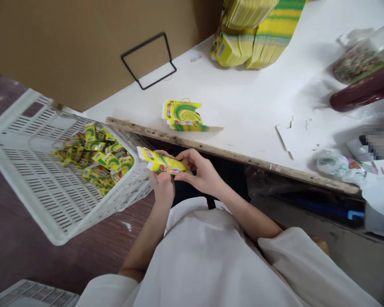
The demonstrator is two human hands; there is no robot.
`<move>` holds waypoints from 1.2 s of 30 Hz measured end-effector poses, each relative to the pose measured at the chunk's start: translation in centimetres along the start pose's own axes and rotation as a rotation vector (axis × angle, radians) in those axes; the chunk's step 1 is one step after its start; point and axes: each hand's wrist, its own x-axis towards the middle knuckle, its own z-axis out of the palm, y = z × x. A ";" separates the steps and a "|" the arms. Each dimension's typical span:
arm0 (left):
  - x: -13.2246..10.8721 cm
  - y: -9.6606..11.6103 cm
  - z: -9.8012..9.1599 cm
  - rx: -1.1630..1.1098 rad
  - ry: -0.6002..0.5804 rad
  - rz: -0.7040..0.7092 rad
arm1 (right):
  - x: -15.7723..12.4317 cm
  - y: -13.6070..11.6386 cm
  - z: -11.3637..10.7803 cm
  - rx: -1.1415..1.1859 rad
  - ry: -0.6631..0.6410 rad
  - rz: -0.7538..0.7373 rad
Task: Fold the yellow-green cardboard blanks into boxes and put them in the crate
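Observation:
A yellow and green crayon box (pixel 164 164) is held between my two hands, in front of the table's edge. My left hand (pixel 163 183) wraps round its underside with the thumb on the near face. At the box's right end, the fingers and thumb of my right hand (pixel 200 170) pinch it. Its left end shows a raised white-edged flap. Another yellow and green box (pixel 185 115), partly unfolded, lies on the white table (pixel 237 102) just beyond my hands.
Left of me stands a white plastic crate (pixel 35 170) holding many small yellow-green packs (pixel 105 160). Stacked flat cartons (pixel 256 38) sit at the back, near a large cardboard box (pixel 83 42) and a black wire frame (pixel 144 47). Jars, a dark red bottle (pixel 361 91) and plastic bags occupy the right.

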 end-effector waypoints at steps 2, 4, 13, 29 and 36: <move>-0.1 -0.4 -0.3 -0.028 0.070 0.075 | 0.2 -0.4 -0.6 -0.010 0.005 -0.042; -0.1 -0.6 -0.4 -0.048 0.167 0.125 | 0.4 -0.8 -1.2 -0.090 -0.001 -0.091; 2.5 4.0 -3.9 -0.039 -0.232 -0.017 | 0.4 -3.4 -4.6 -0.605 -0.050 -0.372; -1.0 1.0 -2.0 0.622 -0.429 0.416 | 0.7 0.7 -0.8 0.437 0.349 0.082; -1.3 0.1 -1.4 0.602 -0.399 0.674 | 0.4 -1.2 -1.7 0.604 -0.160 0.198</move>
